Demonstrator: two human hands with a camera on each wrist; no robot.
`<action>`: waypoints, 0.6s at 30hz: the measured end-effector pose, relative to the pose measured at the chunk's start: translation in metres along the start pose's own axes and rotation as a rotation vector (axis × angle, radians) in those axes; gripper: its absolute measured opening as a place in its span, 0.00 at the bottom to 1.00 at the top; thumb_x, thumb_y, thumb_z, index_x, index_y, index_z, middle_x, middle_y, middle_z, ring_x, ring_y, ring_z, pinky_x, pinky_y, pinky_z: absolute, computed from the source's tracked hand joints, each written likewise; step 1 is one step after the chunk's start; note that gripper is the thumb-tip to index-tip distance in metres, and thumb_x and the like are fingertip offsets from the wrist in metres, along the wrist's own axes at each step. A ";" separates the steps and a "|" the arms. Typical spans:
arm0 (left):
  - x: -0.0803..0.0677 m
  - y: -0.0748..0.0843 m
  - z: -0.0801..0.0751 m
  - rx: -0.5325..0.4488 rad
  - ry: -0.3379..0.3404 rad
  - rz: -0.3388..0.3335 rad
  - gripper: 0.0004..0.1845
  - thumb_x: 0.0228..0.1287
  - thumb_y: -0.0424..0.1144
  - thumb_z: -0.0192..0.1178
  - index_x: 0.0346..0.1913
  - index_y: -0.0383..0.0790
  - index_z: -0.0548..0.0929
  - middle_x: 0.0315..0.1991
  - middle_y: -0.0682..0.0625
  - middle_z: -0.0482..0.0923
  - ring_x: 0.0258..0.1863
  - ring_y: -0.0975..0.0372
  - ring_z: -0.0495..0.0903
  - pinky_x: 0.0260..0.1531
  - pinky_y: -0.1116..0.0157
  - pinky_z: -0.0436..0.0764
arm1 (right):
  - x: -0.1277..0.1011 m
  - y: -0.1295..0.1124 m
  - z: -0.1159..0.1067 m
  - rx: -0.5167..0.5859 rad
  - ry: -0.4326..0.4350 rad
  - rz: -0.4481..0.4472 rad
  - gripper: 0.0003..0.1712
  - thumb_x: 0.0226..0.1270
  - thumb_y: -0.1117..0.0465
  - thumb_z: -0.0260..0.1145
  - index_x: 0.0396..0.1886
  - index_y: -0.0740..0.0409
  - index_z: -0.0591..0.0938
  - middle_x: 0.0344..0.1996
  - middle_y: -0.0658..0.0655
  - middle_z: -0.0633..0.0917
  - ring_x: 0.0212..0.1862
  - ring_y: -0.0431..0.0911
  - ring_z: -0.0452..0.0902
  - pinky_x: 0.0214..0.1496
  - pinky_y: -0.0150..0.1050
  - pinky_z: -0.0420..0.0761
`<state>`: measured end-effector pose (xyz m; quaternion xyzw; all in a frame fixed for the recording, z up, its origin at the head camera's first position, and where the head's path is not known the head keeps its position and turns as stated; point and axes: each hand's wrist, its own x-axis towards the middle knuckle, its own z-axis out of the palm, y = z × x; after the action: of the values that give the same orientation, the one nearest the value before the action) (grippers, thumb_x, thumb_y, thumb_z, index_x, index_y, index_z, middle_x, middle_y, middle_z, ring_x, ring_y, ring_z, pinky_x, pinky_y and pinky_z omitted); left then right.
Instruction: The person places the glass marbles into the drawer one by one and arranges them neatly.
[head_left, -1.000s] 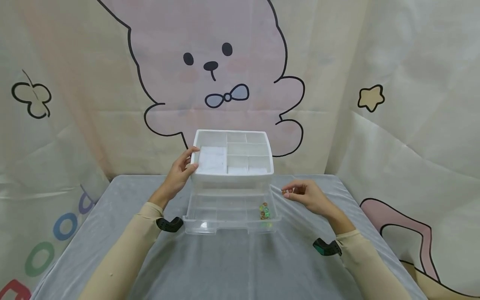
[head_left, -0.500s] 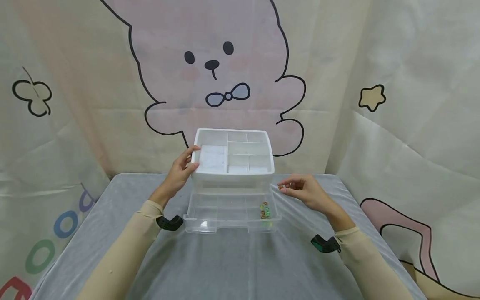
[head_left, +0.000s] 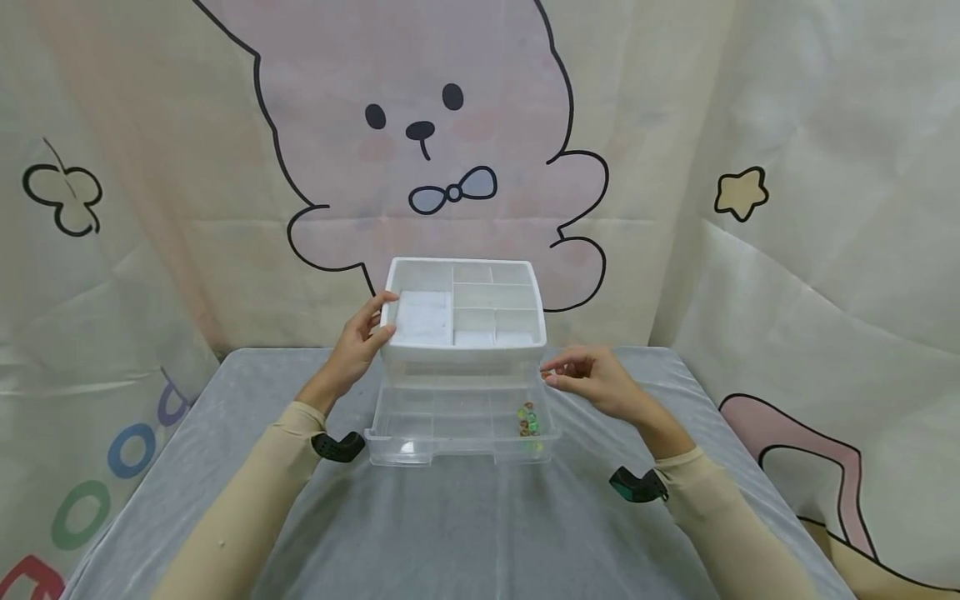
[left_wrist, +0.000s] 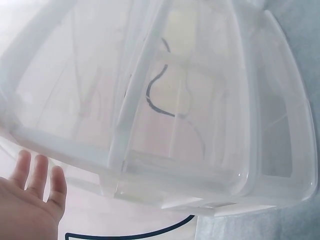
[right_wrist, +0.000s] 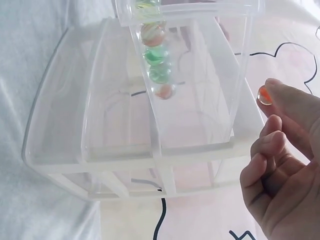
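A small plastic drawer unit (head_left: pixel 461 364) with a white divided top tray (head_left: pixel 425 317) stands on the table. Its clear drawer (head_left: pixel 457 454) is pulled out toward me. Several green, yellow and orange-brown marbles (head_left: pixel 528 421) lie in the drawer's front right compartment; the right wrist view shows these marbles (right_wrist: pixel 159 56) in a row. My left hand (head_left: pixel 352 354) touches the tray's left edge, index finger at the rim and thumb below; in the left wrist view its other fingers (left_wrist: pixel 37 175) are fairly straight. My right hand (head_left: pixel 600 383) pinches an orange marble (right_wrist: pixel 264 95) between thumb and index finger, right of the unit.
A grey cloth covers the table (head_left: pixel 465 533). Pale printed curtains (head_left: pixel 637 250) with a bear drawing hang close behind and at both sides. Dark wrist cameras (head_left: pixel 337 447) sit on both forearms.
My right hand has moved left and slightly up with the orange marble, closer to the unit's right side. The left hand, the unit and the marbles in the drawer have kept their places.
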<state>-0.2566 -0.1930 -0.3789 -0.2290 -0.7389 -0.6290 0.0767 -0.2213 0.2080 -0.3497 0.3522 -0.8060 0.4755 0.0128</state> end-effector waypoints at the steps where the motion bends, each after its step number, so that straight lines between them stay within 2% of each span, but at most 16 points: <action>1: 0.000 0.000 0.000 -0.001 0.001 -0.002 0.27 0.78 0.34 0.49 0.75 0.39 0.60 0.75 0.35 0.59 0.55 0.59 0.74 0.44 0.71 0.80 | 0.001 0.000 0.001 0.004 -0.002 0.003 0.08 0.67 0.70 0.68 0.44 0.66 0.88 0.26 0.51 0.78 0.25 0.36 0.67 0.25 0.30 0.68; 10: -0.001 0.001 0.000 -0.009 0.007 0.000 0.27 0.78 0.34 0.49 0.75 0.39 0.60 0.73 0.34 0.62 0.54 0.59 0.74 0.43 0.71 0.80 | 0.007 0.000 0.008 0.011 -0.026 -0.005 0.07 0.67 0.68 0.69 0.43 0.63 0.89 0.29 0.53 0.81 0.24 0.37 0.67 0.25 0.30 0.68; 18: -0.001 0.000 0.000 -0.013 0.004 0.000 0.27 0.78 0.34 0.49 0.75 0.40 0.60 0.72 0.34 0.62 0.54 0.60 0.74 0.43 0.71 0.80 | 0.010 0.000 0.013 0.003 -0.044 -0.017 0.07 0.67 0.67 0.69 0.42 0.64 0.88 0.25 0.50 0.78 0.22 0.36 0.64 0.24 0.30 0.66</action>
<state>-0.2556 -0.1932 -0.3789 -0.2281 -0.7346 -0.6344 0.0766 -0.2248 0.1924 -0.3530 0.3697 -0.8023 0.4687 -0.0015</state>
